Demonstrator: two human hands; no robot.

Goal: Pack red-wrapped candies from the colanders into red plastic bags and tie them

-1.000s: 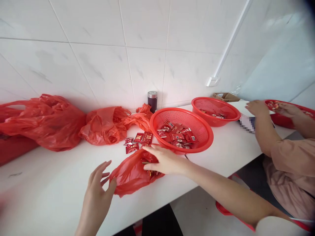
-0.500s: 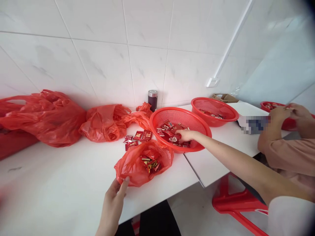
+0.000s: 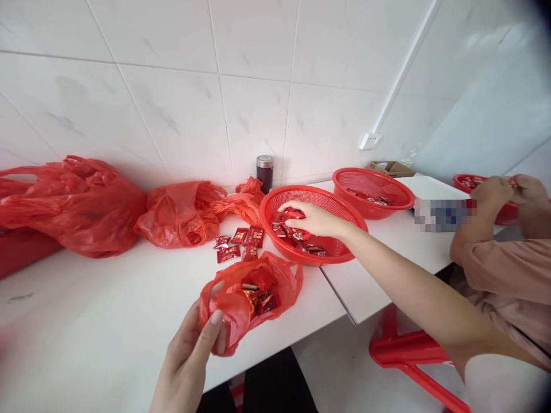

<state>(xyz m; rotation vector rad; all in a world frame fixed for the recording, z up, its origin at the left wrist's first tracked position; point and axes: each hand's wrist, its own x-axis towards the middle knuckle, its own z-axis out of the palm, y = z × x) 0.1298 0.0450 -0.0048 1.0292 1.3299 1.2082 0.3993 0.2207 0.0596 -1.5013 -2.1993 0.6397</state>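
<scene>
My left hand point(image 3: 189, 350) grips the near-left rim of a red plastic bag point(image 3: 235, 321), thumb outside and fingers behind the film. The bag's mouth gapes, showing gold and red wrapped candies point(image 3: 260, 298) inside. Over the near red mesh basket point(image 3: 359, 229), my right hand point(image 3: 314, 221) curls its fingers around some red candy packets point(image 3: 294, 214); how many is hidden. More small wrapped candies point(image 3: 313, 249) lie in the basket below it. Between bag and basket, several red candy packets point(image 3: 229, 253) rest loose on the white table point(image 3: 107, 321).
Crumpled red bags point(image 3: 181, 215) and a fuller red bag point(image 3: 86, 206) line the wall at left. A dark thermos point(image 3: 264, 175) stands behind the basket. Farther right are a second basket point(image 3: 372, 209), a cardboard box point(image 3: 391, 168), and a co-worker's hands point(image 3: 512, 192). A red stool point(image 3: 404, 350) stands below.
My right hand has risen toward the basket's back left, now with packets in it. My left hand has pulled the bag's rim nearer. Another packet now shows among the loose ones.
</scene>
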